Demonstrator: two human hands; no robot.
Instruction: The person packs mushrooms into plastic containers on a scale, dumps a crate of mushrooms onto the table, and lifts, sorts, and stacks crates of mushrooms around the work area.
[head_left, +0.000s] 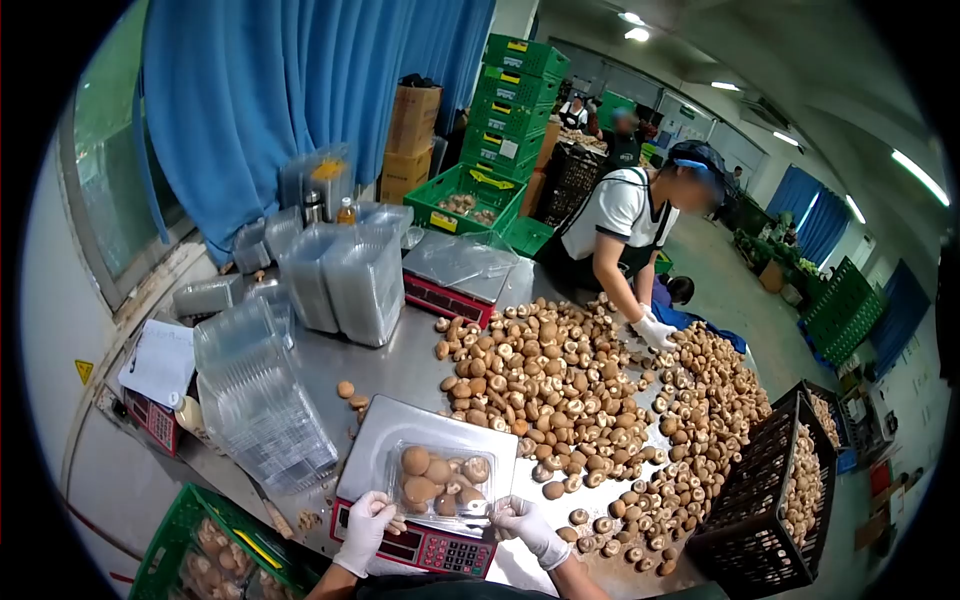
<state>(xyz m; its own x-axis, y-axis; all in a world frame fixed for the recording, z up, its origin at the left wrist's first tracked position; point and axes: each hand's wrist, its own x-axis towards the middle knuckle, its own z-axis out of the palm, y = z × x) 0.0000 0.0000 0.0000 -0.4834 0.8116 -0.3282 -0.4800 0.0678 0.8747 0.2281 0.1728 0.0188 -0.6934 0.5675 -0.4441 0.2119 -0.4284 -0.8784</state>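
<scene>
A clear plastic box (pixel 437 508) of brown mushrooms (pixel 416 461) rests on the steel pan of a red digital scale (pixel 388 424). My left hand (pixel 366 532), in a white glove, has its fingers closed at the box's near left corner. At the near right corner, my gloved right hand (pixel 532 531) pinches the box edge. Both hands are above the scale's front, partly covering its display and keypad (pixel 452 555). Right of the scale spreads a big heap of loose mushrooms (pixel 555 385).
Stacked clear boxes (pixel 262 400) and more plastic trays (pixel 345 275) stand left. A second scale (pixel 450 285) lies behind. Across the table, a co-worker (pixel 625 225) reaches gloved into the heap. A green crate (pixel 165 545) is lower left, a black crate (pixel 720 520) right. A knife (pixel 277 517) lies nearby.
</scene>
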